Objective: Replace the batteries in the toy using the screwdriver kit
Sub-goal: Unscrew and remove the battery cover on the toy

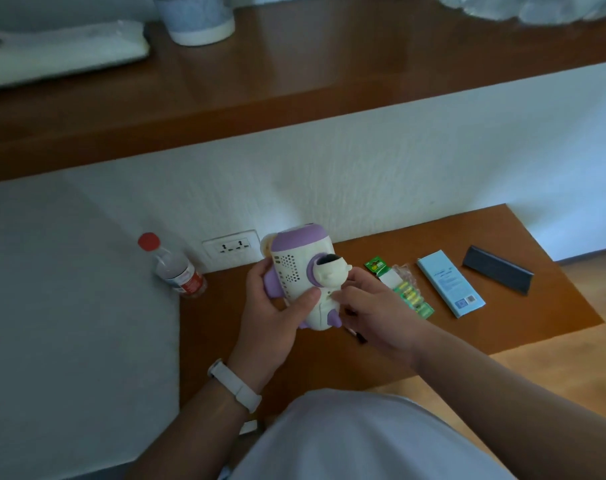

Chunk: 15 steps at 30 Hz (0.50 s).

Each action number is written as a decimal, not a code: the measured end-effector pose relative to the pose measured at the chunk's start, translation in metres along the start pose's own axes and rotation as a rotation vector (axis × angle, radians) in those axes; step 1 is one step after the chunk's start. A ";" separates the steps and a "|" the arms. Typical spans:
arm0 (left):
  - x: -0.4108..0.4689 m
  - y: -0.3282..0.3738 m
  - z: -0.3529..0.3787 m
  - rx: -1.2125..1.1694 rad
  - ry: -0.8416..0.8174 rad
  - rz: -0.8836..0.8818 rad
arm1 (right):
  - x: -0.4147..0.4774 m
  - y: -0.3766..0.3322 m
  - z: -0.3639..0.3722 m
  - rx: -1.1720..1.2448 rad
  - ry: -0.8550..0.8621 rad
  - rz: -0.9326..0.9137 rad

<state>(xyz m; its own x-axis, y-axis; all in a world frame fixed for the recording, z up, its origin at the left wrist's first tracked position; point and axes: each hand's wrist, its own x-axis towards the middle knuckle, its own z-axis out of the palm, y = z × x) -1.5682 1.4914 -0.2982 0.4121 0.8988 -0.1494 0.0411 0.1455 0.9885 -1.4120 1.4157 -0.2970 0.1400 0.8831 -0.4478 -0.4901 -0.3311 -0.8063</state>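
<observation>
toy (pixel 294 268): white and purple, held up between both hands, above the counter (pixel 502 323)
left hand (pixel 270 306): grips the toy's left side, thumb across its front
right hand (pixel 374 306): pinches the toy's lower right
battery pack (pixel 409 292): on the counter, just right of the right hand
blue box (pixel 450 287): further right

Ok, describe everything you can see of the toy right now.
The toy is cream plastic with a purple cap, purple fins and a grid of speaker holes; a small cream figure pokes from a purple ring on its side. It is tilted, held above the wooden table. The left hand grips its body from below; the right hand pinches it near the figure.
</observation>
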 end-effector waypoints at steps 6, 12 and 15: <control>-0.006 0.022 0.041 0.028 -0.048 0.063 | -0.027 -0.030 -0.022 0.031 0.003 -0.056; -0.015 0.039 0.069 0.028 -0.043 0.105 | -0.054 -0.051 -0.030 0.052 -0.002 -0.136; -0.019 0.045 0.078 -0.006 -0.059 0.125 | -0.061 -0.056 -0.033 -0.028 0.029 -0.187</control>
<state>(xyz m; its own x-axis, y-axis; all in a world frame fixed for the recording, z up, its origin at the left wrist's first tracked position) -1.5028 1.4487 -0.2491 0.4668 0.8841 -0.0230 -0.0193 0.0361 0.9992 -1.3649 1.3689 -0.2374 0.2517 0.9201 -0.3001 -0.4291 -0.1718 -0.8868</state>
